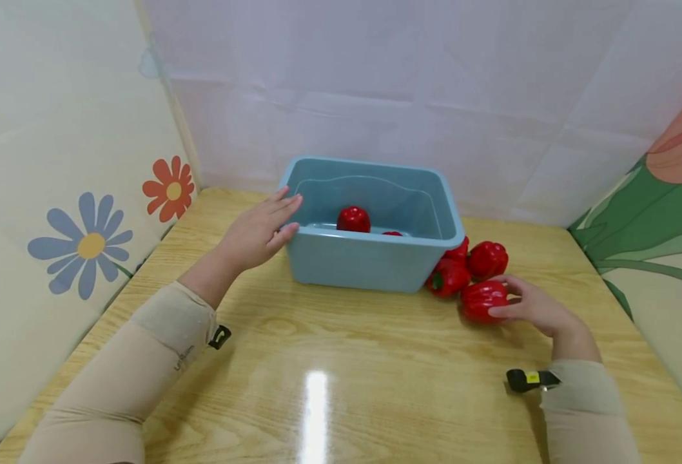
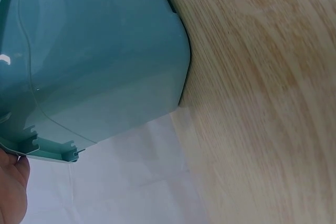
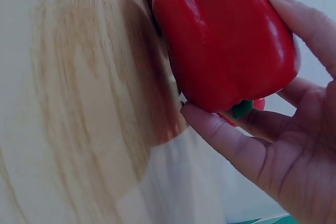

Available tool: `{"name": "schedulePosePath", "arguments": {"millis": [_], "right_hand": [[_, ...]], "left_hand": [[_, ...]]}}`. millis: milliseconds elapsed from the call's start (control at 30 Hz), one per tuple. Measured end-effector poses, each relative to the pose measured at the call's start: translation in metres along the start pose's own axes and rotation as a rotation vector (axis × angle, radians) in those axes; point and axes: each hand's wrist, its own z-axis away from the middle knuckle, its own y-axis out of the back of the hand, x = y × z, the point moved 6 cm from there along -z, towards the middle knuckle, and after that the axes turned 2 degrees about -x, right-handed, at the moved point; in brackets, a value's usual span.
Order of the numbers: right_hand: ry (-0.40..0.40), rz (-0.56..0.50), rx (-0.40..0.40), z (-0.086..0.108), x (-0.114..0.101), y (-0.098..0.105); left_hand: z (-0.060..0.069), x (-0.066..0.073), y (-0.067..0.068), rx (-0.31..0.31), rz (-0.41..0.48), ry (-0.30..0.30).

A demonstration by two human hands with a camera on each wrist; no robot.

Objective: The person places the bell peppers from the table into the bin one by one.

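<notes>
A blue bin [image 1: 364, 261] stands at the back, with one red pepper [image 1: 353, 220] showing inside and the top of another at its near wall. My left hand [image 1: 260, 232] rests on the bin's left rim with fingers extended; in the left wrist view part of that hand [image 2: 12, 190] touches the rim of the bin [image 2: 105, 51]. To the right of the bin, my right hand [image 1: 535, 309] grips a red pepper [image 1: 483, 301] between thumb and fingers. The right wrist view shows the hand [image 3: 294, 145] around that pepper [image 3: 226, 40], its green stem facing the palm.
Several more red peppers, one [image 1: 488, 260] behind the gripped one and another [image 1: 448, 278] beside it, lie against the bin's right side. The wooden table [image 1: 271, 374] meets a white cloth wall [image 1: 341, 84] behind, and flower-printed panels stand at left and right.
</notes>
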Motion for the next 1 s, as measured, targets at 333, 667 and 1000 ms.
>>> {"name": "schedulePosePath", "arguments": {"millis": [333,667,1000], "right_hand": [[0.042,-0.014,0.030,0.007,-0.013,0.012],[0.074,-0.012,0.040,0.008,-0.033,0.025],[0.149,0.018,0.115,0.010,-0.054,0.038]], "left_hand": [[-0.001,0.001,0.002,0.015,0.005,-0.008],[0.000,0.002,0.002,0.008,-0.005,0.000],[0.000,0.001,0.001,-0.001,-0.012,0.010]]}}
